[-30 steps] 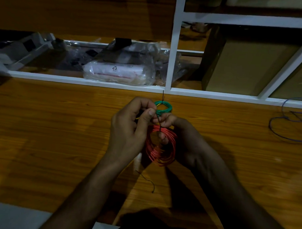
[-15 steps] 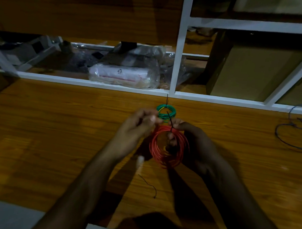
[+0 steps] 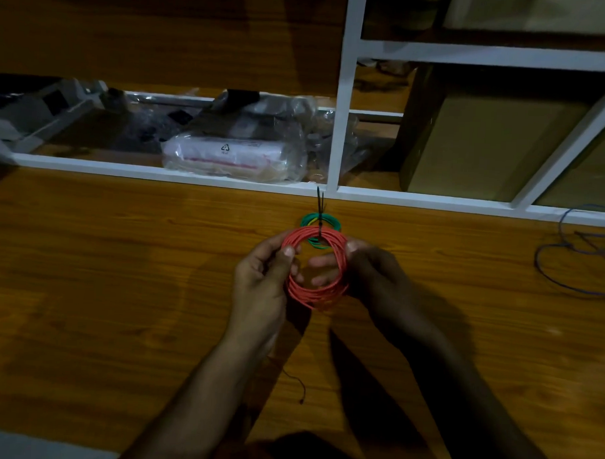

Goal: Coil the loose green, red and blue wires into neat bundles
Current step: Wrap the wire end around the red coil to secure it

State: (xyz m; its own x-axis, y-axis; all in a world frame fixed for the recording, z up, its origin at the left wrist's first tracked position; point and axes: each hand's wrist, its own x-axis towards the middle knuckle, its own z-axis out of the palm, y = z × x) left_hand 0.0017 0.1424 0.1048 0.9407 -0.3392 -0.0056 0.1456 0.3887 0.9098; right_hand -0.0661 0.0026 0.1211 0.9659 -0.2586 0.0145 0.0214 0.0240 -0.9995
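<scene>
Wooden tabletop [image 3: 121, 274]: broad bare stretch left of centre, open to passage; likewise right of centre up to blue wire [image 3: 567, 273], sprawled loose near the right edge. Centre occupied: left hand [image 3: 261, 279] and right hand [image 3: 371, 276] on either side of red wire coil [image 3: 312, 295], green wire coil [image 3: 320, 223] just behind with upright black tie [image 3: 319, 202]. Thin dark wire scrap [image 3: 295, 383] lying between the forearms. Far edge closed off by white shelf frame [image 3: 342, 127]; bays behind filled with plastic-wrapped packages [image 3: 235, 155] and cardboard box [image 3: 475, 146].
</scene>
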